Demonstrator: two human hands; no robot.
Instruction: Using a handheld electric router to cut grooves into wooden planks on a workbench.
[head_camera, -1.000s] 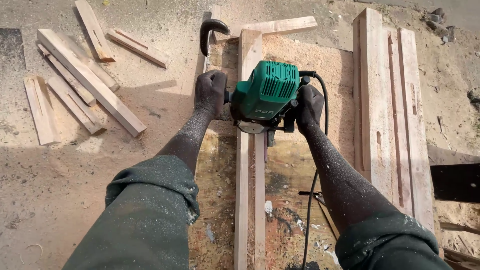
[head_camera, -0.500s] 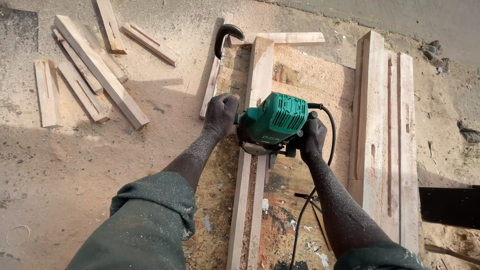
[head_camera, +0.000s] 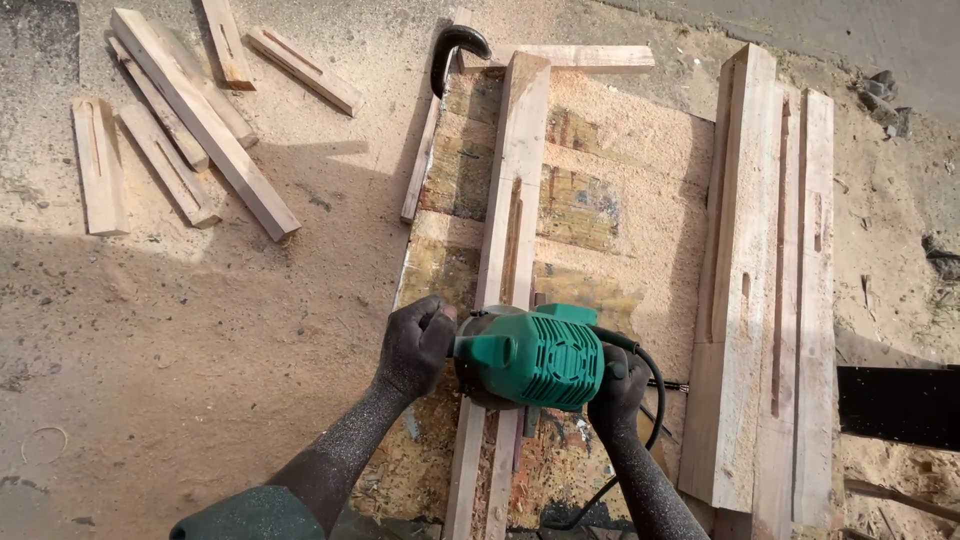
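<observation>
Several offcut wood strips (head_camera: 190, 130) lie on the sandy ground at far left. The left hand (head_camera: 415, 345) has its fingers wrapped round the side handle of a green electric router (head_camera: 535, 358), which sits on a grooved wooden beam (head_camera: 510, 220) lying across a sawdust-covered table (head_camera: 620, 150). The right hand (head_camera: 618, 390) grips the opposite handle. Slotted planks (head_camera: 770, 280) lie further right.

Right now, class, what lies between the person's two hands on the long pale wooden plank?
In the head view, the green power router sits between the left hand and right hand, each gripping a side handle, atop the long pale wooden plank.
</observation>
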